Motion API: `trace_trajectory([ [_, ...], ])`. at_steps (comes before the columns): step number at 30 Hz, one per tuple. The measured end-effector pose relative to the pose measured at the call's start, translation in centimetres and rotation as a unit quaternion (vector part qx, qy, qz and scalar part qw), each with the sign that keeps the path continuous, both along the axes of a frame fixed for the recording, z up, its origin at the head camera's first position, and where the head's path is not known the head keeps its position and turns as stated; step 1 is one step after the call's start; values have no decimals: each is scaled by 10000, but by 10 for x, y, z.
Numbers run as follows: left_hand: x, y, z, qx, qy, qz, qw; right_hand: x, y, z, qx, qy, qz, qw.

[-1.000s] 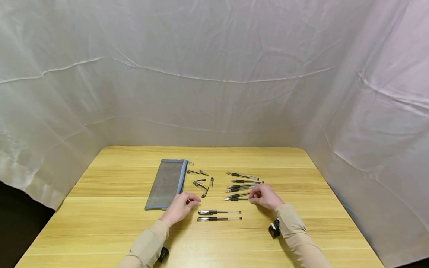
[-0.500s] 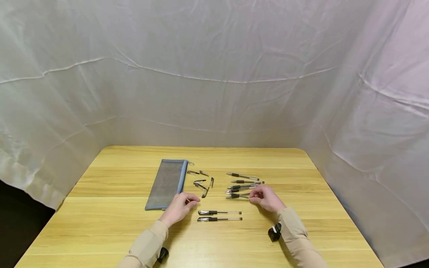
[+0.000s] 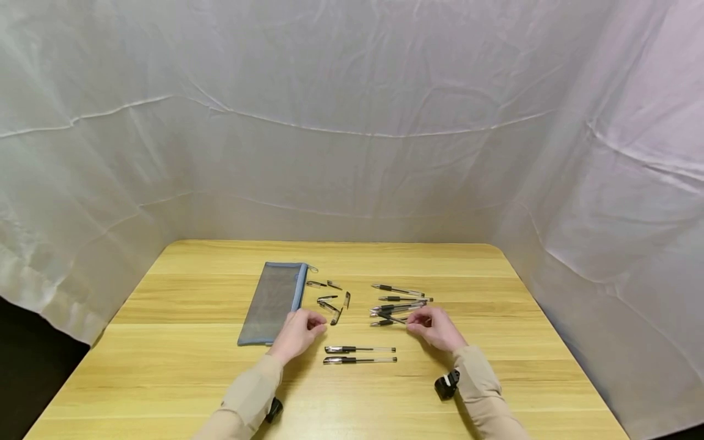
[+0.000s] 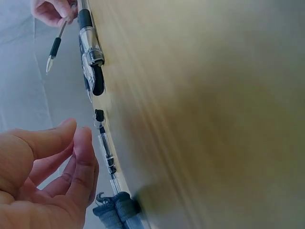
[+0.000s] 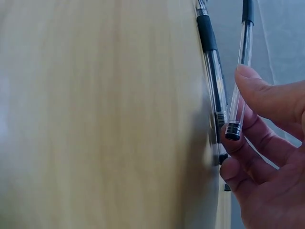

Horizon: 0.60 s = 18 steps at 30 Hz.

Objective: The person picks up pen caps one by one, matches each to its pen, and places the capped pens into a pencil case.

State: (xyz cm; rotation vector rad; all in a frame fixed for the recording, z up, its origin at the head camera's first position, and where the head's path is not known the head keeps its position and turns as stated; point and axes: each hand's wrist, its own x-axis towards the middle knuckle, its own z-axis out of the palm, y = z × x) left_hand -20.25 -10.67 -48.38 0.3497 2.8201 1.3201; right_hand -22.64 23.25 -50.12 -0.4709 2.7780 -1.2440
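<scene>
One clear-barrelled plastic pen with a black grip (image 5: 244, 47) is pinched between the thumb and fingers of your right hand (image 3: 437, 329), its tip pointing left, raised above the wooden table (image 3: 352, 406), by the near end of similar uncapped pens (image 3: 392, 299). Your left hand (image 3: 297, 335), fingers loosely bent and holding nothing, is beside a grey mesh pouch with blue edging (image 3: 269, 305) and black-and-clear pen caps (image 3: 337, 316). Two capped pens (image 3: 348, 349) lie parallel on the near side.

Pale, creased fabric (image 3: 352, 159) behind and beside a light wood-grain table (image 3: 352, 406) with rounded far corners.
</scene>
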Motion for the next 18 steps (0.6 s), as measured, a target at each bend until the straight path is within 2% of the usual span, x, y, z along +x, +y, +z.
trace_trajectory([
  [11, -20, 14, -2, -383, 156, 163, 9990, 3, -6, -2, -242, -145, -250, 9993],
  [18, -30, 19, -4, -578, -128, 430, 9973, 2, -10, -5, -314, -52, -378, 9988],
])
